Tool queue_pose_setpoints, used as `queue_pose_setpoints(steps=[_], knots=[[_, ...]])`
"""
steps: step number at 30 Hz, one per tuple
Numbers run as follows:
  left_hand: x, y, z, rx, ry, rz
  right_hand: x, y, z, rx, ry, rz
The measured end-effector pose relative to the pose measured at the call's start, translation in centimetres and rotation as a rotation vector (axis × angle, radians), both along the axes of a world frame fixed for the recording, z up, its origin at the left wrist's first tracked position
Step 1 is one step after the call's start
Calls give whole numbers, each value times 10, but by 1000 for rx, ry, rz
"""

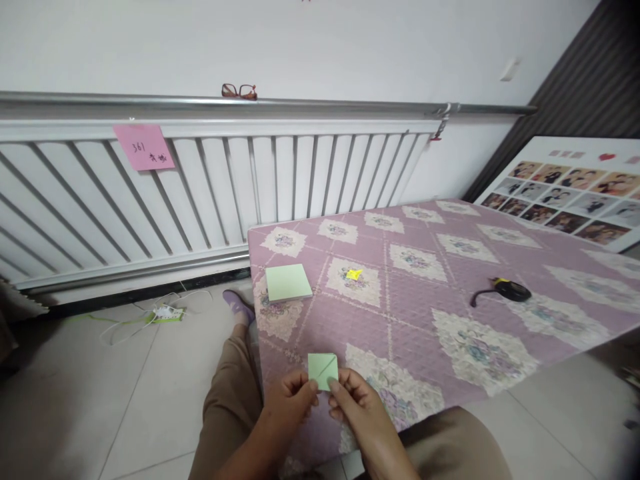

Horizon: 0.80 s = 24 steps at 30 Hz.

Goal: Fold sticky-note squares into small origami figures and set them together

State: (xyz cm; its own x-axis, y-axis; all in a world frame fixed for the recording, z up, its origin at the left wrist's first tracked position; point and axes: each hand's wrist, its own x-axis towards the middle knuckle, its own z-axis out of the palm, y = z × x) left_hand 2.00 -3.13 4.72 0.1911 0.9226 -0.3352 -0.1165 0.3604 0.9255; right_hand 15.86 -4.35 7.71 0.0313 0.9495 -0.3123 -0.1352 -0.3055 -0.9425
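A small square of folded green paper [322, 368] is pinched between my two hands, just above the front left part of the table. A diagonal line crosses its face. My left hand [295, 400] grips the lower left corner with thumb and fingers. On the lower right corner, my right hand [356, 399] closes the same way. Beyond them lies a stack of pale green paper sheets [289, 283] near the table's left edge. A small yellow folded paper piece [354, 274] rests to the right of that stack.
A purple floral cloth covers the table [410, 320]. At its right lies a black object with a short cord [513, 290]. A photo board [565, 190] leans at the far right. Behind are a white radiator [290, 173], a pink note [144, 147] and glasses [239, 91]. A power strip [167, 313] lies on the floor.
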Motion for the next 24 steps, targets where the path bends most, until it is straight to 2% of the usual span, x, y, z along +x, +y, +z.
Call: queue_pose_setpoints(steps=[6, 12, 17, 20, 24], knots=[[-2, 0, 2, 30, -32, -37, 4, 2, -5, 45, -5, 40], [-10, 6, 6, -22, -148, 80, 7, 3, -3, 73, -27, 79], [-13, 7, 14, 22, -104, 23, 5, 3, -3, 52, 36, 39], [-16, 7, 14, 59, -55, -14, 6, 3, -2, 45, 63, 18], [-19, 7, 12, 116, -92, -36, 5, 1, 0, -21, 136, -17]])
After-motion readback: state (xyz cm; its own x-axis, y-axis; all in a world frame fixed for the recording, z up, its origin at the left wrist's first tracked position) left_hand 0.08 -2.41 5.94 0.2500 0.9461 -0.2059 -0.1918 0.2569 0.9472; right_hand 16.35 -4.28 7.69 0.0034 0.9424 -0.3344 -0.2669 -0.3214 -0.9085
